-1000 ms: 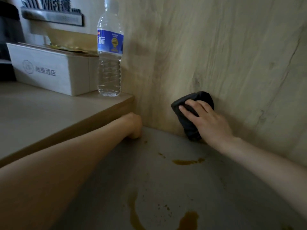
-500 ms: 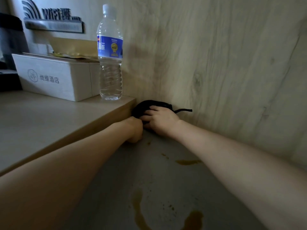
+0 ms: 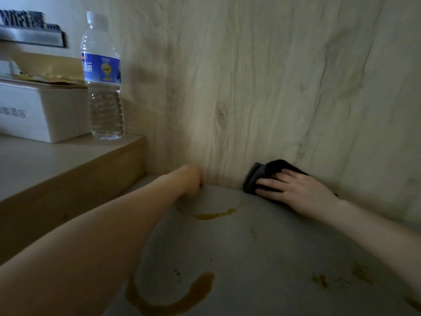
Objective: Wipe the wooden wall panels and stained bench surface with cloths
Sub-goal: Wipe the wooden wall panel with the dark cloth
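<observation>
- Water bottle (image 3: 103, 76) stood upright on the raised wooden ledge (image 3: 57, 160), close to the ledge's right end and near the wall corner. Clear plastic, white cap on, blue label. Clear liquid showed in the lower part; the level behind the label could not be read.
- White box (image 3: 43, 110) sat just left of the bottle, printed characters on its front, cut off by the frame edge. Something yellowish lay across its top; contents not visible.
- Grey sign (image 3: 32, 33) with raised lettering was mounted on the wall above the box.
- Right hand (image 3: 293, 188) lay flat over a dark cloth (image 3: 266, 176), fingers spread and nearly straight, pointing left. It pressed the cloth into the seam where the wooden wall panel (image 3: 262, 76) met the bench surface (image 3: 250, 258). Cloth was bunched, its left part sticking out past the fingertips.
- Left hand (image 3: 192, 179) rested at the same seam, further left, near the ledge's side face, well apart from the cloth. Seen from behind, it looked curled; whether it held anything could not be told.
- Grey bench surface carried brownish-yellow stains (image 3: 196, 290): a streak between the two hands, a large curved smear near the bottom edge, smaller spots to the right.
- Wall panel was pale wood grain with a knot above the left hand.
</observation>
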Motion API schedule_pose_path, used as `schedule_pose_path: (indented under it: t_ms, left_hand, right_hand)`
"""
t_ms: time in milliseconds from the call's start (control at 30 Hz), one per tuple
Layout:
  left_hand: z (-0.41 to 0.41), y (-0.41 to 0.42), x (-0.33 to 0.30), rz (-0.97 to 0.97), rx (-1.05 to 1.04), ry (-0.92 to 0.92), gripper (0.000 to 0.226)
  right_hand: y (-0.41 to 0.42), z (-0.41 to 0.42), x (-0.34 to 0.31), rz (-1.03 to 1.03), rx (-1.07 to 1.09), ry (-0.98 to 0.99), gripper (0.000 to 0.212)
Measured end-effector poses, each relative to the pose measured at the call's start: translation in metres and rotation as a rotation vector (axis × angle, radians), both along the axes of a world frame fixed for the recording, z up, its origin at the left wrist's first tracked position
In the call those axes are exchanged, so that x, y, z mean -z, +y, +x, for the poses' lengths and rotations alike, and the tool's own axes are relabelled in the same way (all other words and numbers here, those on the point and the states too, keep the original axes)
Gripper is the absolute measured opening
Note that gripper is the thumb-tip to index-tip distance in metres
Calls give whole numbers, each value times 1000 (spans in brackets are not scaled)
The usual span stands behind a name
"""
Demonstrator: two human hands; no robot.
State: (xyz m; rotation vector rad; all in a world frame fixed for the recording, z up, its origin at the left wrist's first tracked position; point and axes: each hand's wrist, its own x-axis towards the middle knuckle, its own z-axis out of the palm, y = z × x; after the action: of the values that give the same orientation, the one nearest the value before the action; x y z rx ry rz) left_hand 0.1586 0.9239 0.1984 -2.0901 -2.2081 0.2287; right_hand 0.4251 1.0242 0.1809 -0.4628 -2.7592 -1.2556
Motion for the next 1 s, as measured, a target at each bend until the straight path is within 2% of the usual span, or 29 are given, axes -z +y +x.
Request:
schedule_pose_path:
  t_ms: [100,233,333,400,533,600,667,733,833,867,933,1000]
  left_hand:
    - [-5,-1,2,-63,37,41,40]
    - [-2,1,-2,-125,76,152,42]
    - [2,6,-1,-192,105,231,41]
    - [1,7,-1,-214,108,265,40]
    - [3,7,-1,-206,114,315,40]
    - [5,8,1,-207,111,358,40]
    - [6,11,3,-225,114,402,39]
    - [6,13,2,-244,124,423,39]
    - [5,14,1,-254,123,392,38]
    - [5,14,1,-257,109,385,37]
    - [5,15,1,-247,79,356,34]
    - [9,17,-2,-202,49,281,31]
  right_hand:
    - [5,-2,3,18,-19,12,47]
    - [3,-68,8,0,-68,35,45]
    - [-15,-119,-6,-90,-85,150,55]
    - [-17,-115,-14,-150,-33,179,59]
    - [-12,-47,-29,-161,108,515,95]
    - [-18,-21,-32,-176,229,662,98]
    - [-28,-26,-33,-166,315,728,95]
    - [-36,-55,-35,-190,344,681,90]
    - [-40,-102,-43,-176,246,466,80]
    - [-38,-107,-45,-170,231,447,78]
    - [-32,-92,-44,-171,229,491,80]
    - [-22,-55,-36,-105,238,639,86]
